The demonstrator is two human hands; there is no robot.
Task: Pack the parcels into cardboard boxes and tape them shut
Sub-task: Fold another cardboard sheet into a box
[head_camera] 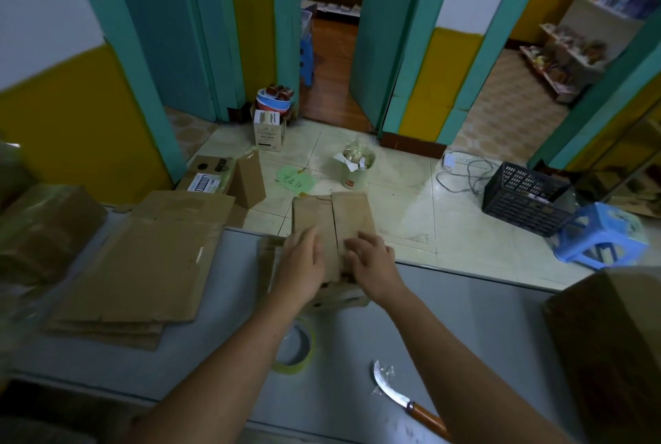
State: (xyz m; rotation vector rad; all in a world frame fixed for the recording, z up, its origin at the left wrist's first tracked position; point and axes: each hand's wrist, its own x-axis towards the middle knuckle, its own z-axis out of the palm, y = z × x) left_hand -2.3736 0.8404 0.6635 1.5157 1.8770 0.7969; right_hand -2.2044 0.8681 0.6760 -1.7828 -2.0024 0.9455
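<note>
The box [354,214] sits under both hands: the left hand [300,263] presses flat, fingers straight, on the left of its 2 flaps, while the right hand [372,261] rests on the right flap with loosely bent fingers, gripping nothing. A tape roll [310,350] lies just behind the left hand, under its forearm. A knife [404,402] lies well behind the right hand, and flat cardboard [143,264] is stacked left of the left hand.

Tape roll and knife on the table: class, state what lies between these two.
Nothing. In the head view, only bare grey table separates the tape roll from the knife.
</note>
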